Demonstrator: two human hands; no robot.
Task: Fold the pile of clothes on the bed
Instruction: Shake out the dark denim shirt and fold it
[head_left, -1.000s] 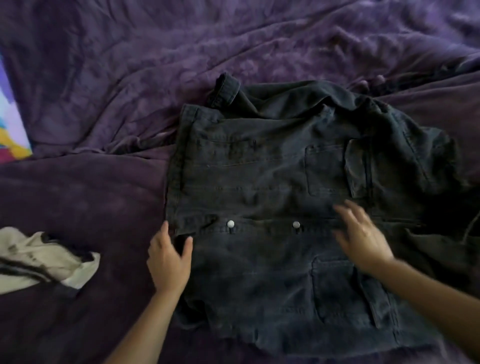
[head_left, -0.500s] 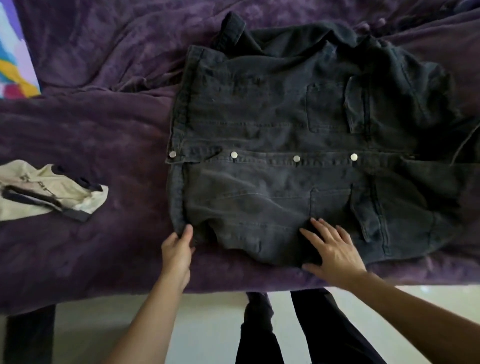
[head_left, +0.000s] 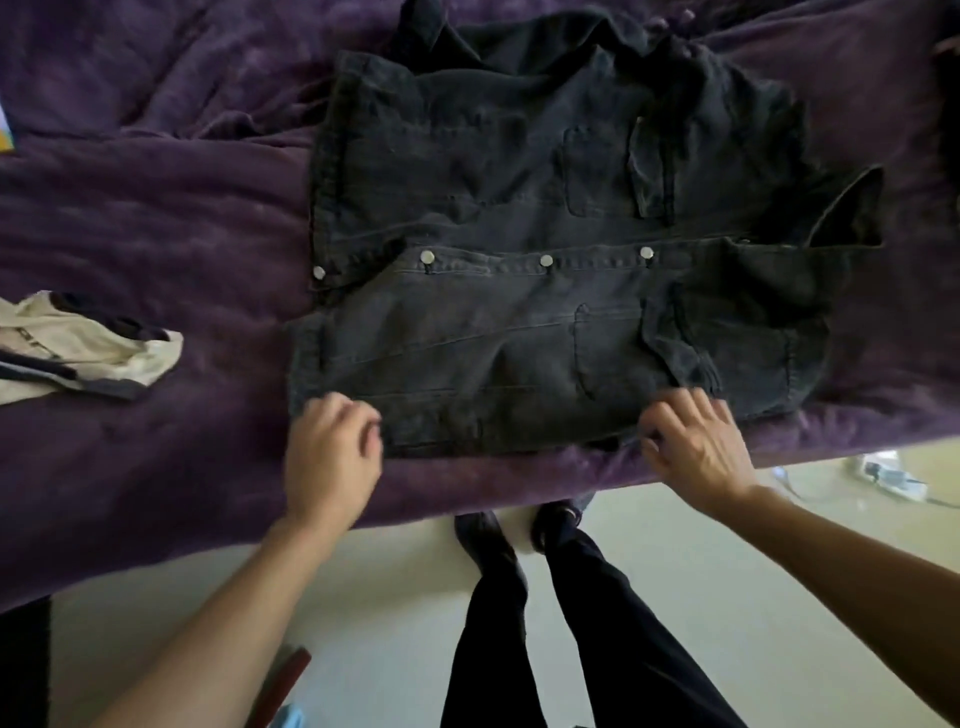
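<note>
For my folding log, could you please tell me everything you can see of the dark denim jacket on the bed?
The denim jacket is faded black, seemingly stiff cotton, lying flat and buttoned on the purple bedspread, collar to the right, hem band to the left. Four metal buttons run along its front; a flapped chest pocket sits on either side. The left hand and right hand grip its near edge.

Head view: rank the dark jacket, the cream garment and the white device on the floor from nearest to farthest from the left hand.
From the left hand:
1. the dark jacket, near hem at its fingers.
2. the cream garment, to its left on the purple bedspread.
3. the white device, far right on the floor.
</note>
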